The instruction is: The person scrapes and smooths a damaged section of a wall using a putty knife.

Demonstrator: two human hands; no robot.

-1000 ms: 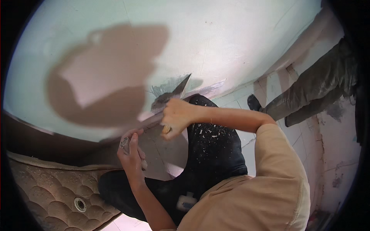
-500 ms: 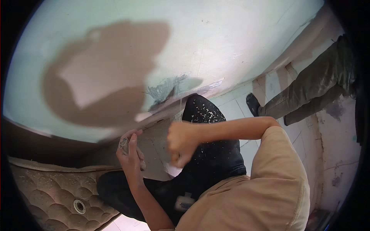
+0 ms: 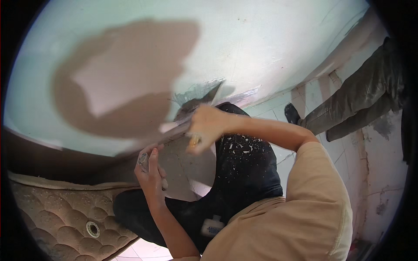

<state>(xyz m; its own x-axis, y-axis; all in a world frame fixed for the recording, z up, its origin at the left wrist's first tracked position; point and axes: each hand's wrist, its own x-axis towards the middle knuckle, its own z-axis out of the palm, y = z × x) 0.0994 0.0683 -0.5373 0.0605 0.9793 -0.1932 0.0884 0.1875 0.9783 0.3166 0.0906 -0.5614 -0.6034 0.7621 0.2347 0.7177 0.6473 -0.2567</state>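
Note:
My right hand (image 3: 207, 127) is closed round the tan handle (image 3: 194, 142) of a scraper, its end showing below the fist. A dark triangular blade (image 3: 213, 94) reaches beyond the knuckles to the wall (image 3: 244, 56), over a rough grey scraped patch (image 3: 185, 98). My left hand (image 3: 150, 170), low in front of me, curls round a pale, dusty thing (image 3: 143, 162) with a round patterned end. Its kind is unclear, as the palm and fingers cover most of it. Whitish flakes (image 3: 244, 147) lie on my dark trouser leg (image 3: 244, 174).
A worn quilted mattress (image 3: 56, 217) with a round vent lies at left. A small white printed container (image 3: 212, 226) rests by my waist. At right, another person's legs in grey trousers (image 3: 357, 104) and a dark shoe (image 3: 291, 114) are on the tiled floor (image 3: 278, 150).
My right hand has moved up with the scraper, and the blade has shifted up and right along the wall. My left hand stays nearly in place; the whole view has shifted slightly.

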